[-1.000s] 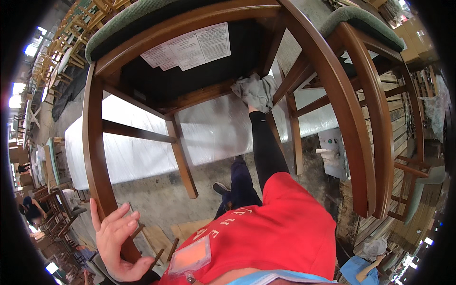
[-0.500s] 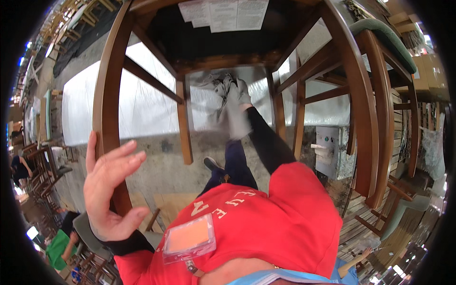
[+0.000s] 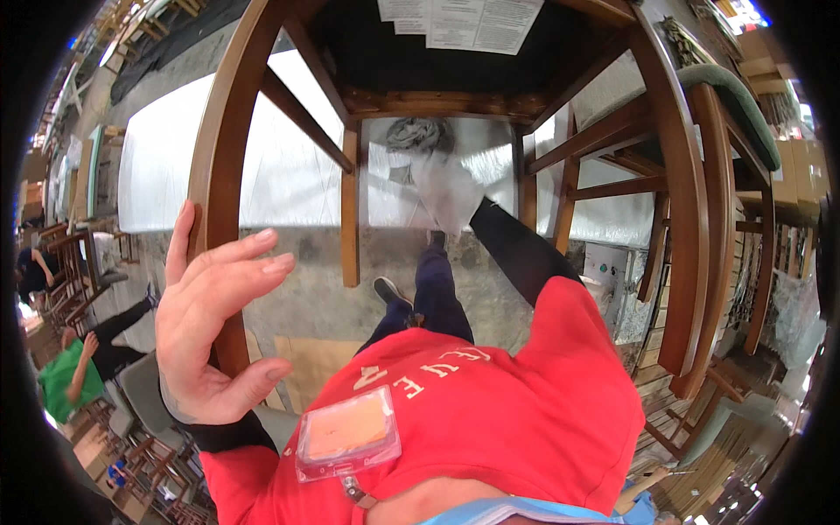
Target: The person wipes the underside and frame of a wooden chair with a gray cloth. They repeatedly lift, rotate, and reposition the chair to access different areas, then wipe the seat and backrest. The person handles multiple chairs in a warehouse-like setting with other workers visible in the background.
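Note:
A brown wooden chair [image 3: 223, 157] is tipped so that its dark underside, with white paper labels [image 3: 472, 22], faces me. My left hand [image 3: 214, 328] is beside its left leg, fingers apart and thumb spread, gripping nothing; one finger lies along the leg's outer side. My right arm, in a black sleeve, reaches under the chair frame. At its end my right hand [image 3: 451, 192] is a pale smear of motion, so its fingers cannot be made out. Just beyond it, a crumpled grey cloth [image 3: 418, 136] lies on a shiny plastic-wrapped surface [image 3: 280, 157].
At the right stands another wooden chair with a green-grey seat [image 3: 731, 105]. A grey control box [image 3: 608, 271] sits low behind the legs. Cardboard boxes [image 3: 805, 175] are at the far right. A person in green [image 3: 66, 381] is at the lower left among several chairs.
My right hand has come away from the grey cloth, moving nearer and slightly right. The cloth now lies bunched on the wrapped surface. My left hand keeps its pose; the view has shifted a little.

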Motion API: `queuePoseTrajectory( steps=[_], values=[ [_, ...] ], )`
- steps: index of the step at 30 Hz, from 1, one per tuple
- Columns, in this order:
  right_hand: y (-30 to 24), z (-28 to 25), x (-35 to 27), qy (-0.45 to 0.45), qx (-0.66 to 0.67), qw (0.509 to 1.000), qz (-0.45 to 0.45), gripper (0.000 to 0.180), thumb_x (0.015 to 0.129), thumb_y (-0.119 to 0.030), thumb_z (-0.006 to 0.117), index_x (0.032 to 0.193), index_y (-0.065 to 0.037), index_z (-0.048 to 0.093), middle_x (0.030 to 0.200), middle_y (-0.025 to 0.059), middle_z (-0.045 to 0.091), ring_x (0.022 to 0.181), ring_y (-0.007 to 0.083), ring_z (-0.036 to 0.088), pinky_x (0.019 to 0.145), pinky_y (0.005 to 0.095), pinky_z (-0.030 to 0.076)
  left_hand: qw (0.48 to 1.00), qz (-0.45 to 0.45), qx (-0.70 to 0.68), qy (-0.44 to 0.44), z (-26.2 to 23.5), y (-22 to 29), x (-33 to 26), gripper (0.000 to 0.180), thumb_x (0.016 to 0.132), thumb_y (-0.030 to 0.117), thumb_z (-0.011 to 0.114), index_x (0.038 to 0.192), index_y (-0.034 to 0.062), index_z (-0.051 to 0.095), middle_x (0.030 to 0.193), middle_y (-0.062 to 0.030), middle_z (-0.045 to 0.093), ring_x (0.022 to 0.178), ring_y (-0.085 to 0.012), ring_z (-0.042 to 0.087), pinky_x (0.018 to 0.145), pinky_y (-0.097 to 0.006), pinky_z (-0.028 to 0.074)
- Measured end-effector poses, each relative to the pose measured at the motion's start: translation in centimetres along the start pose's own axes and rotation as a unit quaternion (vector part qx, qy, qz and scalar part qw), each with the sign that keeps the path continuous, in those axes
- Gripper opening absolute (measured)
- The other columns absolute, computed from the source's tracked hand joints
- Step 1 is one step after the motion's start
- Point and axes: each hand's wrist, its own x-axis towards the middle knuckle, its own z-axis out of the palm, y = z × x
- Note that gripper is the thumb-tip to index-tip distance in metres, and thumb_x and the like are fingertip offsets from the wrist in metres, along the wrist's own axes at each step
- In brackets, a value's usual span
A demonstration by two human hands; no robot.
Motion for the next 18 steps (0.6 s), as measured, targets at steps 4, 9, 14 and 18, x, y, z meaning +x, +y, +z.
queuePoseTrajectory(
  steps=[4,9,14,18],
  values=[
    [4.2,3.3,-2.7,-0.004,-0.006,1.000,-0.005,0.038,0.092,-0.022,0.055,0.119,0.005,0.058,0.099,0.0270,0.068,0.090,0.0373,0.071,0.078,0.0482,0.056,1.000,0.016,-0.013,-0.002,0.0,0.6,0.4,0.054,0.073,0.046,0.074,0.105,0.0026,0.071,0.102,-0.0099,0.075,0.109,-0.0329,0.069,0.120,-0.061,0.018],
    [3.9,0.2,0.8,-0.285,-0.038,0.953,-0.090,0.039,0.082,-0.009,0.056,0.118,0.001,0.069,0.108,0.0268,0.070,0.094,0.0376,0.070,0.078,0.0470,0.057,0.999,0.013,-0.026,0.014,0.0,0.0,0.2,0.050,0.074,0.044,0.076,0.103,0.0027,0.072,0.100,-0.0078,0.075,0.108,-0.0310,0.070,0.119,-0.062,0.019],
    [6.0,-2.1,2.4,-0.096,0.134,0.984,-0.069,0.059,0.076,-0.024,0.073,0.134,-0.018,0.063,0.126,0.0159,0.068,0.117,0.0358,0.063,0.099,0.0438,0.051,0.999,0.031,-0.025,-0.010,-0.6,-0.1,-0.3,0.057,0.082,0.054,0.069,0.107,0.0026,0.070,0.105,-0.0124,0.075,0.111,-0.0343,0.069,0.120,-0.064,0.015],
    [7.3,2.7,3.1,0.052,-0.033,0.998,0.007,0.068,0.073,-0.026,0.080,0.138,-0.027,0.057,0.156,0.0112,0.040,0.132,0.0500,0.045,0.102,0.0546,0.048,0.999,0.026,-0.025,-0.014,-0.5,-0.1,0.2,0.061,0.082,0.057,0.067,0.110,0.0027,0.069,0.104,-0.0134,0.075,0.108,-0.0357,0.069,0.119,-0.065,0.015]
  ],
)
